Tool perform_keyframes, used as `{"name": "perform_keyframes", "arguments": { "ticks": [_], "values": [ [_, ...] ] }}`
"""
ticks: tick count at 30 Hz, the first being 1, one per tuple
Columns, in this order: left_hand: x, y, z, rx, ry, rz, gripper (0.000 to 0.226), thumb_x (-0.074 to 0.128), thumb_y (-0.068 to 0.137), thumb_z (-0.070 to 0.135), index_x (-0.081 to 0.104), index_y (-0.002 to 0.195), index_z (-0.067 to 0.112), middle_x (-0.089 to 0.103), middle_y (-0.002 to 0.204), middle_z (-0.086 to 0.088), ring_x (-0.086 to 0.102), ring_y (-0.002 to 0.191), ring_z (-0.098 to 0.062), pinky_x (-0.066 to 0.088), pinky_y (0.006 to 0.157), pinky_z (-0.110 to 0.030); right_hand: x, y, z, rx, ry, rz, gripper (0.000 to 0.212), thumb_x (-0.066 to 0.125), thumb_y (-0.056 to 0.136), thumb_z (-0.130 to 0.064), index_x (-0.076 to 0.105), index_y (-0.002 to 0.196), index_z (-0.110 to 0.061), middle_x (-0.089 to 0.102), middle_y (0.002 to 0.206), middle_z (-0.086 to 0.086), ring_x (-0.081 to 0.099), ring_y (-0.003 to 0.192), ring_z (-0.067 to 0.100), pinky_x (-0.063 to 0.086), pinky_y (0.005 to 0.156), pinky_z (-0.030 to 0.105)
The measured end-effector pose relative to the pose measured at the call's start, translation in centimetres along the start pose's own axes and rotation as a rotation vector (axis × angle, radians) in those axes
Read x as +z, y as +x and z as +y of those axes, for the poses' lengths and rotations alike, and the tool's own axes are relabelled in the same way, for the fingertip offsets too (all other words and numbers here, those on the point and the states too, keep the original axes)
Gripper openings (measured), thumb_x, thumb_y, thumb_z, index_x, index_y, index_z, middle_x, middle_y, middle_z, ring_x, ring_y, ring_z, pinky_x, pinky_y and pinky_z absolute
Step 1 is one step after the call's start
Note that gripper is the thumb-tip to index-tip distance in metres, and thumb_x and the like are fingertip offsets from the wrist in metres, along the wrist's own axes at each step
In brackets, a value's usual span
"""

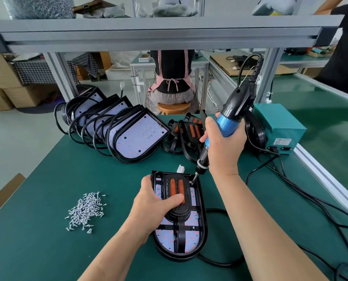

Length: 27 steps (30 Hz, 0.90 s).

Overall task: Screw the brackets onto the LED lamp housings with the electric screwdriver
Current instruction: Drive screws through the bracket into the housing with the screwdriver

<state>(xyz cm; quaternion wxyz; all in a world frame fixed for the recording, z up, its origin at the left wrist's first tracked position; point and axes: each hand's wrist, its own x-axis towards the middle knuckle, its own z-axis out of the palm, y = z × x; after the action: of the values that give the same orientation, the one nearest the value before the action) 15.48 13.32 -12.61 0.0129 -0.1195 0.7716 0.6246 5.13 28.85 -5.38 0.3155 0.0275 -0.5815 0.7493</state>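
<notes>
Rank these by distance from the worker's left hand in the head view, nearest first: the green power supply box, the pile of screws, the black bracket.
1. The black bracket: directly under the left hand, whose thumb presses on it.
2. The pile of screws: lying to the hand's left.
3. The green power supply box: far right, at the back.

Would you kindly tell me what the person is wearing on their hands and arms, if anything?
Nothing that shows. The left hand and right hand are both ungloved, with no rings in sight. The left forearm and right forearm are bare to the frame's edge: no sleeves, watch, bracelet or wrist strap.
</notes>
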Motion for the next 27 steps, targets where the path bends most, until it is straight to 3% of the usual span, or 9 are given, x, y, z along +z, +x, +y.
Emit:
{"name": "perform_keyframes", "arguments": {
  "ticks": [7,13,19,23,27],
  "values": [
    [0.0,0.4,-0.2,-0.004,0.011,0.003,0.069,0.085,0.052,0.048,0.048,0.11,0.04,0.071,0.093,0.026,0.069,0.083,0.004,0.051,0.073,-0.02,0.5,-0.4,0.4,0.013,-0.002,-0.047,0.017,0.067,0.079,-0.011,0.052,0.087,-0.014,0.056,0.062,-0.009,0.054,0.044,0.018,0.046,0.046,0.025],
    [0.1,0.2,0.0,-0.016,0.018,0.007,0.07,0.087,0.054,0.045,0.05,0.113,0.035,0.072,0.101,0.014,0.07,0.089,-0.002,0.054,0.082,-0.026,-0.3,-0.5,-0.2,0.079,0.023,-0.172,0.019,0.065,0.08,-0.014,0.056,0.096,-0.013,0.056,0.07,0.017,0.056,0.048,0.016,0.05,0.057,0.02],
    [-0.2,0.1,0.2,-0.023,0.012,-0.01,0.066,0.09,0.062,0.038,0.049,0.114,0.034,0.07,0.109,0.01,0.068,0.1,-0.008,0.053,0.089,-0.03,-0.4,-1.1,-1.9,0.066,0.082,-0.313,0.026,0.071,0.08,-0.013,0.057,0.1,-0.006,0.056,0.067,0.012,0.056,0.052,0.022,0.052,0.061,0.029],
    [-0.3,0.0,0.3,-0.031,-0.009,-0.003,0.071,0.09,0.062,0.036,0.049,0.119,0.03,0.07,0.11,0.01,0.068,0.099,-0.006,0.051,0.085,-0.026,-0.4,0.4,-4.9,0.012,0.191,-0.256,0.02,0.069,0.082,-0.007,0.058,0.098,-0.01,0.055,0.06,0.001,0.053,0.049,0.019,0.049,0.056,0.028],
    [-0.2,-0.5,0.1,-0.042,-0.038,-0.032,0.07,0.09,0.061,0.037,0.051,0.119,0.032,0.073,0.104,0.013,0.071,0.096,-0.006,0.054,0.089,-0.029,-0.8,2.4,-6.5,0.06,0.298,-0.162,0.017,0.069,0.084,-0.012,0.056,0.094,-0.009,0.054,0.058,0.002,0.052,0.049,0.017,0.046,0.053,0.024]
  ]
}}
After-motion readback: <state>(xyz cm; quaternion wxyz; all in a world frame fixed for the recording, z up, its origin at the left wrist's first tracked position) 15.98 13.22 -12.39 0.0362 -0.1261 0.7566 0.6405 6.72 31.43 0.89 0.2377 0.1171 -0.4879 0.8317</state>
